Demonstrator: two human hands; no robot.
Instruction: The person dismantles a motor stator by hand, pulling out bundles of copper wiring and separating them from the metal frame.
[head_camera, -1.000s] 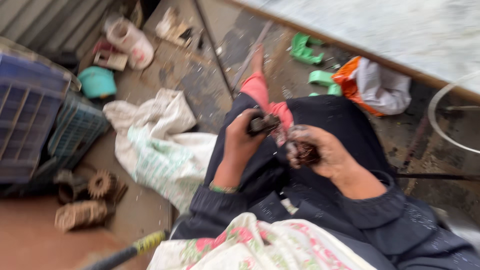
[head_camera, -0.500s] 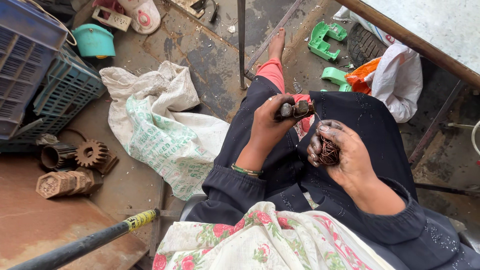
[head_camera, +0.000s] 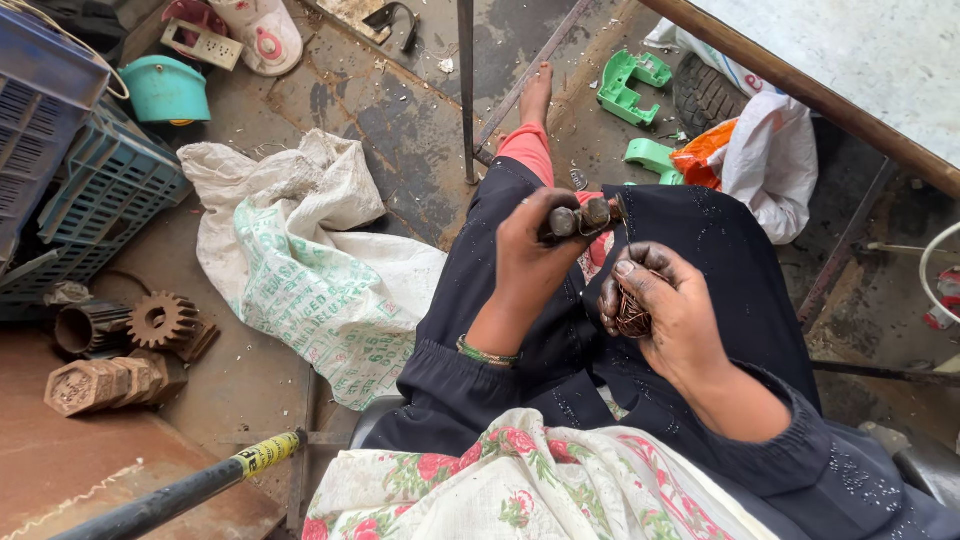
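Head view, looking down at a seated person's lap, dark robe, floral cloth at bottom edge.

Left hand (head_camera: 530, 265): fingers clenched around a dark, dirty two-handled metal tool (head_camera: 578, 220), handles poking out to the right of the fist; working end hidden. Green bangle on that wrist.

Right hand (head_camera: 665, 310): fingers curled around a small tangled bundle of reddish copper wire (head_camera: 630, 315), thumb lying over the top. Bundle sits in the palm, over the lap, just below and right of the tool. Tool tip vs wire contact: cannot tell.

Surroundings:
- crumpled white woven sack with green print (head_camera: 310, 270) on the stained concrete floor, just left of the knee
- rusty toothed gear (head_camera: 162, 320) and brown hexagonal metal stack (head_camera: 95, 385) near each other at left
- blue plastic crates (head_camera: 75, 185) upper left, teal plastic bowl (head_camera: 165, 90) beside them
- bright green plastic brackets (head_camera: 630, 85) near the top, beyond the bare foot
- white and orange plastic bag (head_camera: 765, 165) under the rusty table edge (head_camera: 800, 90)
- black rod with yellow band (head_camera: 190, 490) bottom left
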